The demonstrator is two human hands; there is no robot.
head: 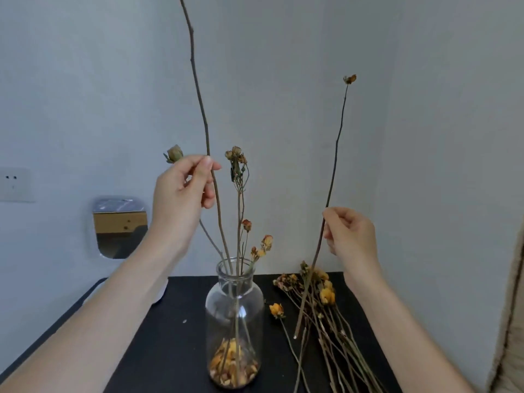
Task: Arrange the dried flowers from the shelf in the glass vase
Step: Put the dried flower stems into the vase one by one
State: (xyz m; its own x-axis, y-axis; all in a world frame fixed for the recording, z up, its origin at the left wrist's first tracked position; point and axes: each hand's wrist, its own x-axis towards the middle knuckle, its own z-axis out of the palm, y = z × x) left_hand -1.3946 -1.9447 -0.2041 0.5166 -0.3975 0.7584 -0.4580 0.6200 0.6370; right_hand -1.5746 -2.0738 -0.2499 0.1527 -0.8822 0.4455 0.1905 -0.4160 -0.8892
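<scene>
The vase [234, 316] stands upright on the black table [170, 336], about midway between its left and right edges, a little back from the near edge. Loose petals [234, 361], orange and pink, cover its bottom. Several dried stems stand in its neck: one topped by a brown cluster [236, 157], shorter ones with small orange buds [266, 242] leaning right over the rim, and one bearing a pale bud [174, 153] that leans left behind the left hand [181, 191].

A long bare twig [198, 95] also rises from the neck and runs out of the top of the view. The left hand pinches it between thumb and forefinger well above the rim, the other fingers loosely curled beside it.

The right hand [351, 236] pinches a second stem [338, 137] between thumb and fingertips, to the right of the vase and apart from it. This stem is nearly upright, with a small orange head [350, 78] at its top. Its lower end hangs over the pile [326, 313]; whether it touches cannot be told.

The pile of dried flowers lies on the right part of the table, heads toward the far edge, stems toward the near edge. One yellow flower [277, 310] lies alone between the vase and the pile.

At the far left corner a mirror [120, 225] leans at the wall, with a socket [15, 184] on the wall farther left.
</scene>
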